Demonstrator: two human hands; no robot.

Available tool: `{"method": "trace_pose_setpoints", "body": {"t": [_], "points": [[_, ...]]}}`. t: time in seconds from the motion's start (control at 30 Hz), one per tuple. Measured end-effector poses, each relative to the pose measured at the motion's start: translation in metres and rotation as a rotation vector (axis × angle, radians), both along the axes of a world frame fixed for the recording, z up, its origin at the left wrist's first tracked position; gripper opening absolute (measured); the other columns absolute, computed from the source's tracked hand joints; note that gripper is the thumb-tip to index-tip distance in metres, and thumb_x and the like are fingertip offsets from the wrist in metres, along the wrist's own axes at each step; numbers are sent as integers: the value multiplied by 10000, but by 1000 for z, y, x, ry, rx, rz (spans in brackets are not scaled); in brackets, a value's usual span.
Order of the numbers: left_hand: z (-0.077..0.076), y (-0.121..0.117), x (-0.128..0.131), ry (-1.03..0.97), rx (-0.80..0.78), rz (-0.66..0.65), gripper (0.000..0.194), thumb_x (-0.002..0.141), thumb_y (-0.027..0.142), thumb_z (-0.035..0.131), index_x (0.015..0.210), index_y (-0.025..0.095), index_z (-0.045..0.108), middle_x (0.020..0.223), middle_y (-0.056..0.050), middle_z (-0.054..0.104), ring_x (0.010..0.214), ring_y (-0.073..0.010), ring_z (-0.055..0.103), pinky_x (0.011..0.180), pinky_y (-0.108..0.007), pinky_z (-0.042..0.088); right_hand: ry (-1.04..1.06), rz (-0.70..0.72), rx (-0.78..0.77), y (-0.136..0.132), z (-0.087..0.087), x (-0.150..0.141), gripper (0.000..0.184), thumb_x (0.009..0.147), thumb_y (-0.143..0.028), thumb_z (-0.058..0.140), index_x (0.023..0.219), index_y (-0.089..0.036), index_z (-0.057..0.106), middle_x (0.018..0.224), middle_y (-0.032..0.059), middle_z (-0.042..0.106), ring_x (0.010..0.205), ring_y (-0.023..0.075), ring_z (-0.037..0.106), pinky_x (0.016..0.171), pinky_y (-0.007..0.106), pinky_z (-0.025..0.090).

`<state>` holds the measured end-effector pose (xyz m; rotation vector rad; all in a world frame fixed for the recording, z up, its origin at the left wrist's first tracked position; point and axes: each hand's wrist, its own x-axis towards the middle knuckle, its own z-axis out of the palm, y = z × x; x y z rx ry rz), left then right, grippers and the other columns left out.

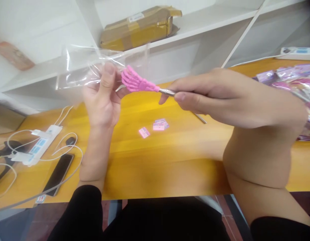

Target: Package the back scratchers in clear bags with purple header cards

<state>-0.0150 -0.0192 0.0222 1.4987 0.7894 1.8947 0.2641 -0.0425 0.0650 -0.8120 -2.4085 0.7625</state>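
My right hand [220, 97] pinches the metal shaft of a pink claw-shaped back scratcher [136, 82], whose silver rod pokes out below the hand near the table. Its pink head points left toward the mouth of a clear plastic bag [79, 65]. My left hand [103, 97] holds that bag up by its edge, thumb pressed on the film. Both hands hover above the yellow table [150, 160].
Small pink packets [158, 125] lie mid-table. At the left sit a white power strip [42, 145] with white cables and a black phone [58, 174]. A pile of purple-pink packaged items [298, 82] is at the right. A cardboard parcel [140, 26] rests on the white shelf behind.
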Motion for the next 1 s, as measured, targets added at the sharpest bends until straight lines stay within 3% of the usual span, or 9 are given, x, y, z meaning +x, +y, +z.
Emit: {"method": "trace_pose_setpoints", "body": {"t": [0.27,0.43,0.53,0.8,1.0], "points": [[-2,1,2,-37,-14,-4,543,964,772,807,1001,247,676,970,4,793,993,-213,869,787,-267,746,21,-28,-35,16,-7,2,463,1108,-631,552,1122,-232,787,679,28,475,571,133,394,481,282,368],[-4,0,5,33,-19,-32,490,954,712,856,963,246,704,913,9,785,965,-200,868,801,-269,761,-8,-45,-1,17,-8,-1,475,1139,-576,455,1160,-244,794,637,8,430,496,109,369,414,253,349],[-6,0,5,41,-53,-41,502,961,706,851,900,233,695,872,11,774,900,-184,864,752,-258,763,-26,-47,8,15,-8,-2,483,1130,-592,456,1159,-251,797,634,5,445,504,110,392,440,260,361],[1,-2,-4,17,-105,-87,474,905,668,929,911,249,707,912,-6,819,980,-223,870,784,-282,770,-13,-87,36,18,-3,7,421,1088,-560,564,986,-223,795,642,18,515,524,100,378,467,271,318],[-4,2,-3,24,-106,-67,518,951,723,852,921,216,747,921,-35,815,853,-191,849,760,-296,752,-52,-88,45,24,-2,17,482,1100,-608,545,994,-221,813,646,16,551,522,92,418,473,260,347]]}}
